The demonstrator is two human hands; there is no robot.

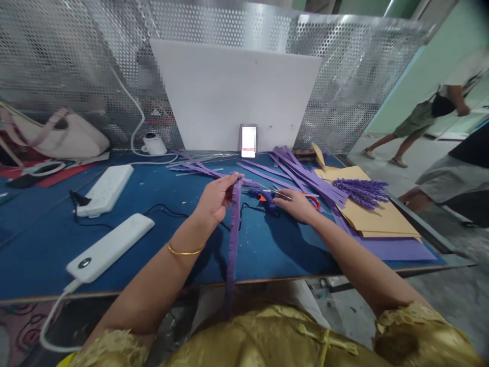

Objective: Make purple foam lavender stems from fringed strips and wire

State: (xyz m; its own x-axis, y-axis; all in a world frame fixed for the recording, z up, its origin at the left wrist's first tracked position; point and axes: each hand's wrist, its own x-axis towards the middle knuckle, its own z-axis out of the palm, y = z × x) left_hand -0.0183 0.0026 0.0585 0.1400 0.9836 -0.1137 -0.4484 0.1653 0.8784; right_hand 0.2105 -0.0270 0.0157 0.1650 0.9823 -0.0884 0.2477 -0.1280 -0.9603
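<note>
My left hand [218,198] pinches the top end of a long purple fringed paper strip [233,239], which hangs down over the table's front edge toward my lap. Over on the blue table [160,239], my right hand [296,205] rests on a blue hot glue gun [263,196], fingers curled around its handle. Red-handled scissors [314,201] lie just beyond that hand. More purple strips [298,173] lie fanned out behind, and a bunch of finished purple lavender sprigs [362,191] rests on tan paper sheets [378,216].
A white power bank [110,247] and a white power strip [107,189] lie at the left with cables. A phone [248,141] leans against a white board [237,97]. A pink bag [57,135] sits back left. Other people stand on the floor at the right.
</note>
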